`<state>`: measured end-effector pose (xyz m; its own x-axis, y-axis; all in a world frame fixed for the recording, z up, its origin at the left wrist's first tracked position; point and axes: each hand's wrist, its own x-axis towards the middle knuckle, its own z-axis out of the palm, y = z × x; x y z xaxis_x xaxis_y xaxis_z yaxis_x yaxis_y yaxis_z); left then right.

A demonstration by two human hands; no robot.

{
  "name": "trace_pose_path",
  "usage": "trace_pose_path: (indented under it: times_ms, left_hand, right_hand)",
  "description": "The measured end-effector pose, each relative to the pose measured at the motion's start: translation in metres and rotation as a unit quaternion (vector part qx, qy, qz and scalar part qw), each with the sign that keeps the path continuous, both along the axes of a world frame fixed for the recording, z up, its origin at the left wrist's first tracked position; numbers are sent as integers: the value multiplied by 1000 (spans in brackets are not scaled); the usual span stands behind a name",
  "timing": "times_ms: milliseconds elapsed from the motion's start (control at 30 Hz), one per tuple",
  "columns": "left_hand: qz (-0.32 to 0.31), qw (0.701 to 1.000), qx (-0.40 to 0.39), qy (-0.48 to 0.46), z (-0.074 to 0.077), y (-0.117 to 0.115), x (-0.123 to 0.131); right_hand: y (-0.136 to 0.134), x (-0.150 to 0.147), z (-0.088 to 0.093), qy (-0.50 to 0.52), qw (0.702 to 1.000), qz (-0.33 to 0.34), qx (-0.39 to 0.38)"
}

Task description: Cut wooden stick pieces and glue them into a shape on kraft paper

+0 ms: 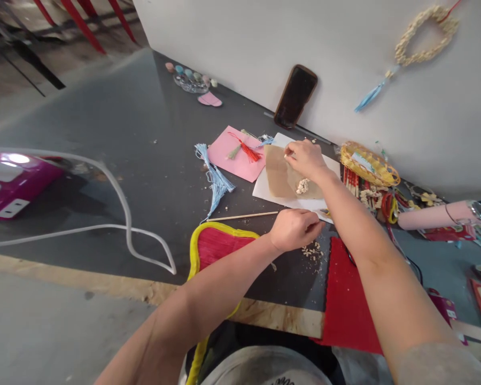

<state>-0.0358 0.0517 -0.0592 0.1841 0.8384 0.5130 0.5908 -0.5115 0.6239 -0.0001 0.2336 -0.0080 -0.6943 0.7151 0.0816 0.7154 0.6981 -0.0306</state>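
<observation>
The right hand (307,158) hovers over the brown paper (278,174), its thumb and forefinger pinched together on 1 small pale piece (287,155) at the paper's upper edge. A little pile of pale bits (303,186) lies on that paper under the wrist. The left hand (294,229) rests on the dark table (144,160) with its fingers curled shut (whether they hold anything is hidden), just beside scattered crumbs (313,250) and the end of a thin wooden stick (242,216).
</observation>
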Motion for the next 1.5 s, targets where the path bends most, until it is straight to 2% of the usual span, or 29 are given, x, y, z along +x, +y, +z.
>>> trace_pose_path:
  times_ms: [167, 467, 667, 900, 1100, 1267, 1400, 1500]
  left_hand:
    - [4, 1000, -6, 0, -1, 0, 1]
    - [-1, 1000, -7, -1, 1, 0, -1]
    - [-4, 1000, -5, -10, 0, 1, -1]
    - [-1, 1000, 1, -14, 1, 0, -1]
    - [-2, 1000, -3, -15, -1, 0, -1]
    - [2, 1000, -14, -23, -1, 1, -2]
    - [5, 999, -19, -26, 0, 0, -2]
    - [1, 999, -24, -23, 1, 0, -2]
  right_hand:
    - [2, 1, -8, -11, 1000, -3, 2]
    - [0, 2, -6, -19, 1000, 2, -3]
    - [1, 16, 7, 8, 1000, -5, 3]
    - [-10, 55, 22, 18, 1000, 5, -10]
    - [-28, 75, 12, -1, 998, 30, -57]
    - [-25, 72, 4, -38, 997, 47, -38]
    - [-25, 74, 4, -54, 998, 28, -21]
    - [-28, 77, 5, -53, 997, 43, -30]
